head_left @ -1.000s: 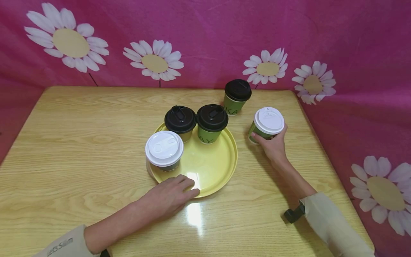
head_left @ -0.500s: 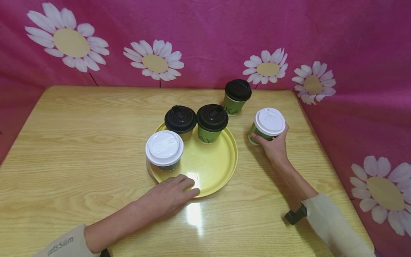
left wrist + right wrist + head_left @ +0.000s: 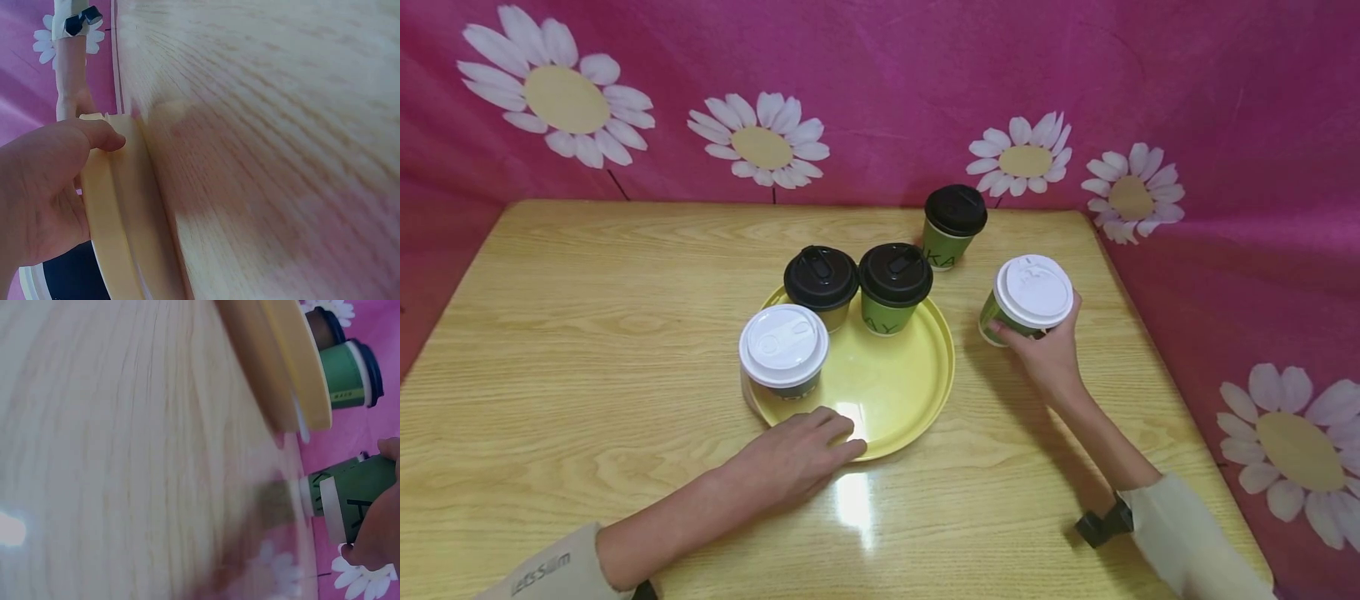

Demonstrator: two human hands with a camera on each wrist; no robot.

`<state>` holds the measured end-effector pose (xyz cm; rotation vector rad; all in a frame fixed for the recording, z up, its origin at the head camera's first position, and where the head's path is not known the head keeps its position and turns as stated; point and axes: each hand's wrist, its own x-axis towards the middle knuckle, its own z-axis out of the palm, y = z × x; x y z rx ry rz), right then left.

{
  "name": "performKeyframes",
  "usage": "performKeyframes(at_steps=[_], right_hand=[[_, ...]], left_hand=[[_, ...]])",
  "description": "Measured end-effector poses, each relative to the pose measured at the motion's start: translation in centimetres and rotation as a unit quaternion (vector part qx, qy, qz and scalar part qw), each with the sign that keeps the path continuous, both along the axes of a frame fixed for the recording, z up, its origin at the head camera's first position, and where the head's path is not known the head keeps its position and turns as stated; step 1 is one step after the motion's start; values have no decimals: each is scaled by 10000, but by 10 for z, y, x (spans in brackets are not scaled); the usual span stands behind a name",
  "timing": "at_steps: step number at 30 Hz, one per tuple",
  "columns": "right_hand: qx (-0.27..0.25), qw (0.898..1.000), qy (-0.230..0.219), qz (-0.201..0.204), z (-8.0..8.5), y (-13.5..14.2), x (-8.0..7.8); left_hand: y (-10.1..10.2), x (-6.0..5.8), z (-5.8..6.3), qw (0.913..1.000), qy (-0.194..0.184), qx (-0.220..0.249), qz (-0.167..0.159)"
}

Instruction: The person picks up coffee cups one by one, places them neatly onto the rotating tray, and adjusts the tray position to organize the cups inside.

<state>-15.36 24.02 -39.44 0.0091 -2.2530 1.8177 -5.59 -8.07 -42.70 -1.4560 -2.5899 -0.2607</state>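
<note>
**Two-handed work, partway along**

The right hand point(image 3: 1051, 354) grasps a white-lidded green cup point(image 3: 1033, 292), fingers curled round its side; the cup leans slightly, to the right of the yellow tray point(image 3: 891, 383), its base apparently clear of the surface point(image 3: 587, 317). The left hand point(image 3: 797, 450) clasps the near rim of the tray, thumb against the outer wall. On the tray stand a white-lidded dark cup point(image 3: 784, 346), a black-lidded brown cup point(image 3: 822, 279) and, just beside the latter, a black-lidded green cup point(image 3: 893, 283). Judged by position, these three are placed; two are not: the held one and the far green cup point(image 3: 955, 225), untouched behind the tray.
</note>
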Motion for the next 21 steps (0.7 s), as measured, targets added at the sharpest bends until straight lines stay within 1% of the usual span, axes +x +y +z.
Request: performKeyframes(at_steps=[4, 8, 13, 18, 21], right_hand=[[8, 9999, -44, 97, 9, -5, 9], [-53, 9997, 25, 229, 17, -10, 17], [-279, 9976, 251, 575, 25, -18, 25], [-516, 9925, 498, 993, 30, -27, 31], [-485, 9918, 503, 1070, 33, -31, 36]], left_hand=[[0, 0, 0, 10000, -11, 6, -11], [0, 0, 0, 10000, -19, 15, -21], [0, 1, 0, 10000, -9, 13, -16], [0, 1, 1, 10000, -18, 7, -25], [0, 0, 1, 10000, -14, 1, -38]])
